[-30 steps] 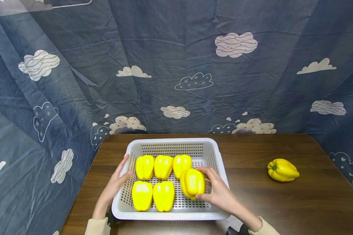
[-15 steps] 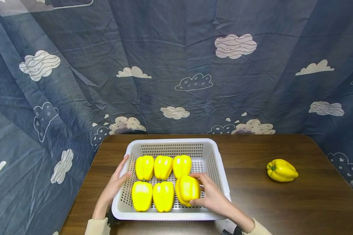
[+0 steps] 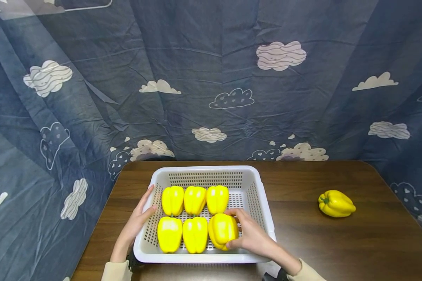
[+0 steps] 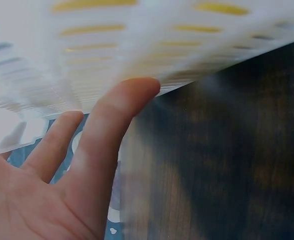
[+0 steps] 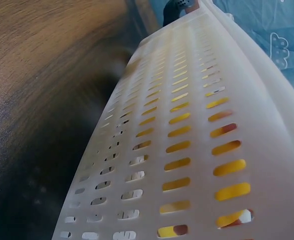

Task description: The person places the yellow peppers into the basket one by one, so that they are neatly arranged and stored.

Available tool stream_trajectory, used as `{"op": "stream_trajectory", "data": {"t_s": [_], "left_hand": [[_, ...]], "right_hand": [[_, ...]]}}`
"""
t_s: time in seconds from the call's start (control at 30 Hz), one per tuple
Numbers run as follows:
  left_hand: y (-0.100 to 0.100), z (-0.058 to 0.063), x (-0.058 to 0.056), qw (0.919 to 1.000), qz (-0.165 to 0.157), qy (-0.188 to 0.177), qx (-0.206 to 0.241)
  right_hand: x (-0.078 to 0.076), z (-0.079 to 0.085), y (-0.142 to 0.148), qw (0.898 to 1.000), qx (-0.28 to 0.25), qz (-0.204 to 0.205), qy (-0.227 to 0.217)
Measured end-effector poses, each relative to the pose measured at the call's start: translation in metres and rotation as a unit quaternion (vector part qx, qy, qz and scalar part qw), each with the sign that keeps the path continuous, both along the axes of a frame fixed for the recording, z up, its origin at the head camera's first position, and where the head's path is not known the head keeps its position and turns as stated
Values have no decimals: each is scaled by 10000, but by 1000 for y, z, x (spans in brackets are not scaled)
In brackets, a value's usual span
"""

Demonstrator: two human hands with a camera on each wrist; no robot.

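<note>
Inside a white perforated plastic basket [image 3: 197,258], my right hand [image 3: 247,234] holds a yellow bell pepper [image 3: 222,231] between thumb and fingers. It is at the front row's right end, beside another yellow bell pepper [image 3: 195,235]. More yellow bell peppers sit in two rows to the left and behind. My left hand [image 3: 137,222] rests along the basket's left side with extended fingers; in the left wrist view its thumb [image 4: 104,125] lies against the slotted wall [image 4: 152,55]. The right wrist view looks at the basket's outer front wall [image 5: 197,155], with yellow showing through the slots and my right hand mostly hidden.
A single yellow bell pepper [image 3: 336,203] lies on its side on the brown wooden table [image 3: 295,179], right of the basket. A dark blue cloth with cloud prints [image 3: 211,58] hangs behind the table and at its sides.
My right hand has moved left and toward me with its bell pepper, lowering it into line with the front row. My left hand has stayed at the basket's left side.
</note>
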State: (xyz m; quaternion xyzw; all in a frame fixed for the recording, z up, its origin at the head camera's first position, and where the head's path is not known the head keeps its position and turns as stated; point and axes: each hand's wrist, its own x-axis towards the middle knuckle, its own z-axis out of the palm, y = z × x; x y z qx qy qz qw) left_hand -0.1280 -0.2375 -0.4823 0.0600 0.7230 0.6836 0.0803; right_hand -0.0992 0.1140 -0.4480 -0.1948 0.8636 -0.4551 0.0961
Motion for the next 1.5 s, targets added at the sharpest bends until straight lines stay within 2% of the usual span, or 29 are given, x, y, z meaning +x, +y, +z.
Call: {"op": "stream_trajectory", "data": {"t_s": [0.37, 0.63, 1.07, 1.23, 1.33, 1.5], "left_hand": [[1, -1, 0, 10000, -18, 25, -13], [0, 0, -1, 10000, 14, 34, -69], [0, 1, 0, 10000, 3, -73, 11], [0, 0, 0, 10000, 37, -47, -51], [0, 0, 1, 9999, 57, -46, -96], [0, 0, 1, 9999, 61, -55, -138]], "right_hand": [[-2, -3, -1, 9996, 199, 184, 43], [-3, -3, 0, 9969, 131, 756, -192], [-2, 2, 7, 9973, -375, 582, -263], [-4, 8, 19, 9965, -697, 470, 5], [-6, 12, 28, 9950, -952, 268, 100], [-8, 17, 44, 9936, -1080, -232, 234]]}}
